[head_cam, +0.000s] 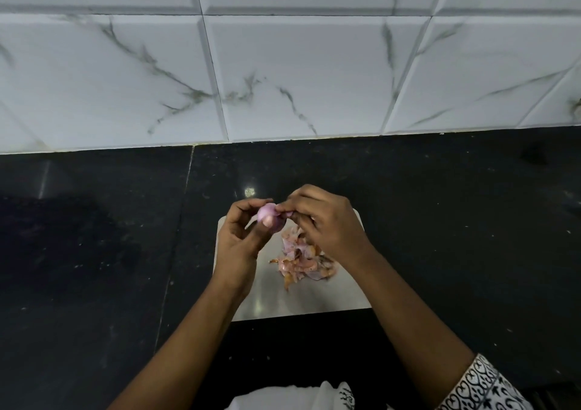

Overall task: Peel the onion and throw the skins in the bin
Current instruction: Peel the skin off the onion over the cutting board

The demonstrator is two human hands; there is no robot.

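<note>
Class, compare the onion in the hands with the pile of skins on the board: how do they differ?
The onion is smooth, rounded and pale purple; the skins are crumpled pink-brown scraps. The onion is held up between the left hand and right hand; the skins lie on the white board.

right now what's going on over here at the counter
A person is peeling a small pinkish-purple onion over a pale rectangular cutting board on a black stone countertop. The left hand holds the onion up, and the right hand pinches at skin on its side. A heap of pink and brown onion skins lies on the board, not yet binned. No bin is in view.
</note>
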